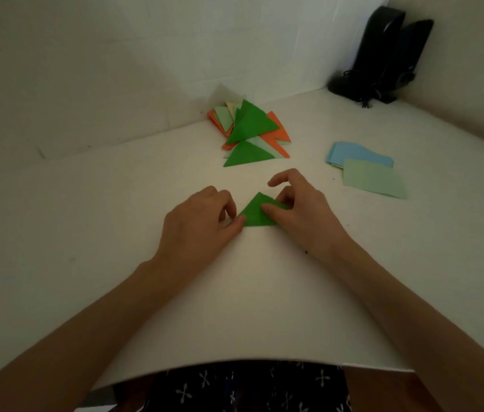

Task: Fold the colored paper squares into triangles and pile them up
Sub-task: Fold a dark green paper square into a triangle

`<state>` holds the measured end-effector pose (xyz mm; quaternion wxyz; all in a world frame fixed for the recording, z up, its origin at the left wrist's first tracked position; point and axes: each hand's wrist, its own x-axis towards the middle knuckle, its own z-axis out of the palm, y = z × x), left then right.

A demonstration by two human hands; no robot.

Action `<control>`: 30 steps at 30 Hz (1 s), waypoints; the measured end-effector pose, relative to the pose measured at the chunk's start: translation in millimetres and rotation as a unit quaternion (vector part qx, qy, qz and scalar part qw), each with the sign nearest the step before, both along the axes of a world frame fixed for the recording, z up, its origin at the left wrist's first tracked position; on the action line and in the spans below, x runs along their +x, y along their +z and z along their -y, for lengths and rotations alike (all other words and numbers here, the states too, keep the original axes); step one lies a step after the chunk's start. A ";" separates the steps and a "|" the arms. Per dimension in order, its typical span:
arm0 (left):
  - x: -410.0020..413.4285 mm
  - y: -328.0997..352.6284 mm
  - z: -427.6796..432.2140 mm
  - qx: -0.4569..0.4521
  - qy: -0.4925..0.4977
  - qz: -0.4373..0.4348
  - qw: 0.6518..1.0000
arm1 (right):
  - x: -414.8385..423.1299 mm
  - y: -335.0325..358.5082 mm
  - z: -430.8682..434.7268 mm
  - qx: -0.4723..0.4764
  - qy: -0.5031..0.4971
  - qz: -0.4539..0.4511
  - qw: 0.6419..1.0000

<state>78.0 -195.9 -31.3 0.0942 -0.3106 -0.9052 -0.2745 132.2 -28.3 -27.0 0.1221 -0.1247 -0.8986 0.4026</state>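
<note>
The green triangle point(254, 217) lay flat on the white table point(110, 239), about midway between the left and right edges and a little nearer the far edge than the near one. Its long side faced the person and its point faced the far edge. The left hand point(196, 221) had its fingers curled and pinched the triangle's left corner, with the thumb tip on the paper. The right hand point(303, 209) gripped the right corner: the thumb lay across the top of the paper and the other fingers curled over its right edge, with the forefinger lifted clear above it. Both forearms reached in from the near edge and rested on or just above the table.

Beyond the hands, close to the far edge where the table met the wall point(110, 72), sat the pile of folded triangles point(249, 126), dark green on top with orange, pale green and cream ones beneath, loosely fanned. To the right, near the right edge, lay the unfolded squares: a pale green sheet point(373, 179) overlapping a small stack of light blue sheets point(351, 151). In the far right corner stood two black speakers point(389, 55) with a tangle of cord at their base. At the near edge, dark patterned clothing point(249, 388) showed below the table.
</note>
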 end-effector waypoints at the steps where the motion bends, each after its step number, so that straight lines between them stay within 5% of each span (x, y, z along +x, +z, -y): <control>1: -2.0 -1.5 -0.4 0.001 -0.026 -0.025 0.999 | 0.2 -0.4 1.1 0.046 -0.004 0.014 0.999; 4: -1.4 -4.5 -0.3 -0.006 -0.113 -0.081 0.990 | 4.5 -0.6 4.4 0.253 -0.008 -0.011 0.967; 6: 1.8 -6.6 2.2 -0.018 -0.127 -0.083 0.988 | 11.2 -1.2 9.5 0.298 -0.016 -0.019 0.954; 12: 1.3 -5.7 4.5 -0.020 -0.106 -0.055 0.993 | 20.2 -4.7 7.2 0.255 -0.073 0.113 0.958; 23: 2.3 -5.9 18.9 -0.106 -0.157 -0.143 0.972 | 39.2 0.3 -11.1 0.257 -0.101 0.072 0.958; 26: 5.5 -7.7 21.3 -0.128 -0.158 -0.170 0.964 | 51.4 -1.1 0.1 0.298 0.028 -0.027 0.954; 30: 10.2 -8.6 21.1 -0.153 -0.166 -0.174 0.958 | 60.2 -11.2 8.3 0.346 0.111 -0.004 0.932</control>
